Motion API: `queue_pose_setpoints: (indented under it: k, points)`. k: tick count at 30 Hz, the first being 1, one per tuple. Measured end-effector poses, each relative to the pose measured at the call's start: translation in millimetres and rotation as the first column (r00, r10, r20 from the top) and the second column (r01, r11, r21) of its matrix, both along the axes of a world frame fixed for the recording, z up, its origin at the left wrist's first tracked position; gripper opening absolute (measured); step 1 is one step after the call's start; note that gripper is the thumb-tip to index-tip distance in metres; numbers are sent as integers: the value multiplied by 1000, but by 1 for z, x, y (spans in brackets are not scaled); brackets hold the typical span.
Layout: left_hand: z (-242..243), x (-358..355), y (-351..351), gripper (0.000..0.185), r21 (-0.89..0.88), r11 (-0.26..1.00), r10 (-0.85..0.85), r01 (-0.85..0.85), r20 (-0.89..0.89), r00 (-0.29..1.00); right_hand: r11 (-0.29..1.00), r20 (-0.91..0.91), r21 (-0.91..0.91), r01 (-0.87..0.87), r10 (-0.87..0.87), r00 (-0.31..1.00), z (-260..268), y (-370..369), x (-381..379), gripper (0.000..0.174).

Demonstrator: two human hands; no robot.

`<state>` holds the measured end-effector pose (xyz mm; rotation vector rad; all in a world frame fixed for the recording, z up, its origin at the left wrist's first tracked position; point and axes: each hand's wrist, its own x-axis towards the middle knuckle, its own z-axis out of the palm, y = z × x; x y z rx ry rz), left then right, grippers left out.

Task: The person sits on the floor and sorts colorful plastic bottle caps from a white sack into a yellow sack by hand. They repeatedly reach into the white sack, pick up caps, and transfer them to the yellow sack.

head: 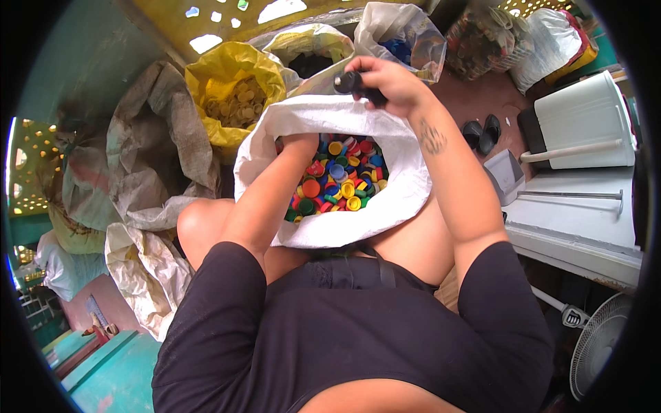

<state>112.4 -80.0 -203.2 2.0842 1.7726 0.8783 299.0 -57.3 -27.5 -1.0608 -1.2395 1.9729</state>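
Observation:
A white woven sack (351,235) with a rolled-down rim stands between my knees. Inside lies a heap of plastic bottle caps (338,173) in red, yellow, blue, green and orange. My left hand (303,143) reaches into the far left of this sack; its fingers are hidden. Over the far rim, my right hand (390,85) grips black plastic caps (351,82). Just beyond it, a pale sack (338,38) holds dark contents (311,64). A yellow sack (206,59) to its left contains pale caps (245,103). Blue caps (397,50) lie in a clear plastic bag (382,20) at the back.
On the left are a grey-brown open sack (191,134) and a crumpled white sack (150,279). A filled bag (485,44) stands at the back right. Black slippers (485,135), a grey dustpan (503,175), a white bin (581,121) and a fan (601,340) are to the right.

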Motion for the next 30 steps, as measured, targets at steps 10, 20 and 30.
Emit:
queue_pose_setpoints:
  k: [10, 20, 30]
  points:
    - [-27, 1, -11, 39, -33, 999, 25, -33, -232, 972, 918, 533, -87, 387, -286, 797, -95, 184, -52, 16]
    - [-27, 6, -9, 39, -50, 998, 35, -47, -230, 973, 920, 362, -124, 372, -307, 880, -101, 204, -55, 54]
    - [81, -31, -57, 41, -688, 615, -262, 386, 283, 922, 969, 148, 248, -14, -23, 989, 14, 31, 7, 33]
